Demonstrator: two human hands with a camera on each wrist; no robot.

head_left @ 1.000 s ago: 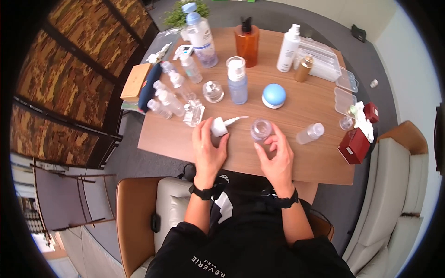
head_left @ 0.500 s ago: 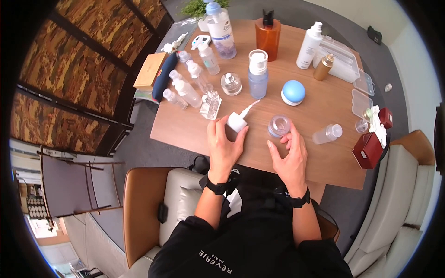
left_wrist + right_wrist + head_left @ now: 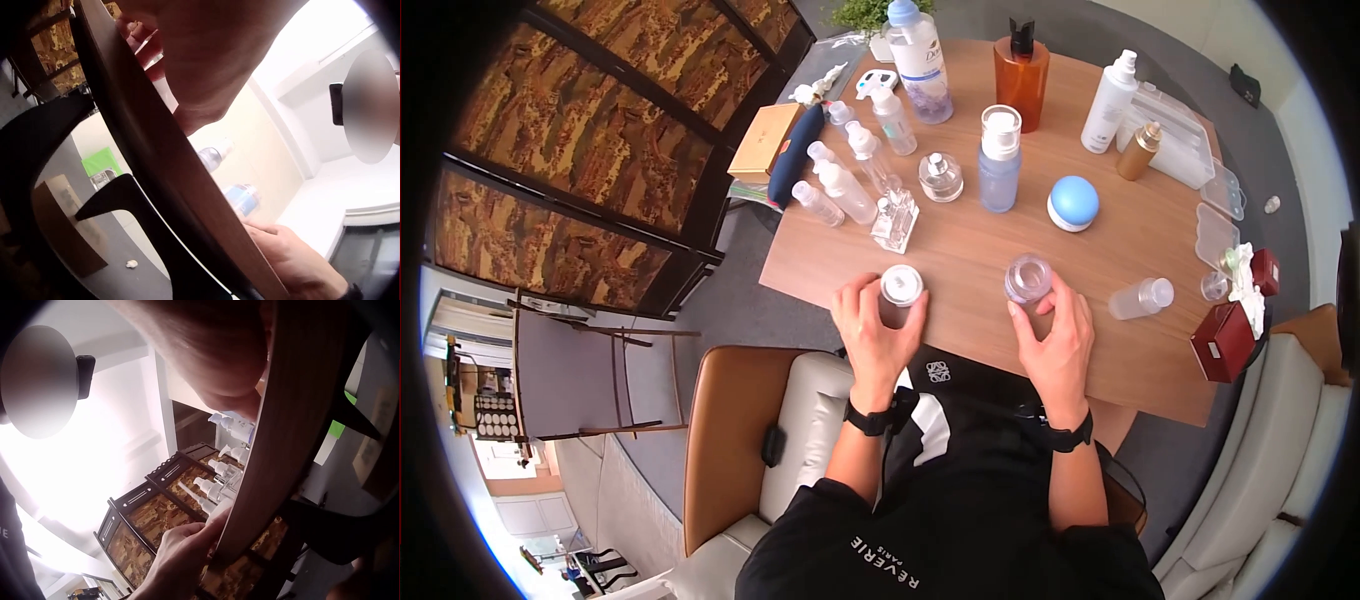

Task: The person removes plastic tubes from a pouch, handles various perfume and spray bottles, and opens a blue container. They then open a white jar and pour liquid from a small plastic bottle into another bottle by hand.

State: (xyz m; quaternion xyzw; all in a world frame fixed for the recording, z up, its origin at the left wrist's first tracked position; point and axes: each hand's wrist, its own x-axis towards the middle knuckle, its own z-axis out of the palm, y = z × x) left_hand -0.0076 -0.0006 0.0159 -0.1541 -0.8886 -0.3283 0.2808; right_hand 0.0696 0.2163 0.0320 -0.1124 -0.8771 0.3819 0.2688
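Note:
In the head view, my left hand [image 3: 870,325] holds a white pump cap [image 3: 902,285] near the table's front edge, thumb on one side and fingers on the other. The cap's thin tube points up toward the head camera; in the right wrist view the tube [image 3: 189,492] rises from beside the left hand. My right hand [image 3: 1060,335] curls thumb and fingers around the lower right side of a small clear bottle [image 3: 1028,278], which stands on the table with its round mouth facing up. A frosted bottle with a clear cap [image 3: 1142,299] lies to the right.
Left of centre stand several clear spray bottles [image 3: 848,195] and a glass perfume bottle [image 3: 895,222]. Behind the hands are a blue pump bottle [image 3: 998,175], a blue-lidded jar [image 3: 1073,204] and an amber bottle [image 3: 1020,85]. A dark red box [image 3: 1222,342] sits at the right edge.
The pump cap has turned in my left hand: its tube pointed sideways to the right, then tilted upward, and now points up. My right hand stays at the clear bottle. The head view has shifted.

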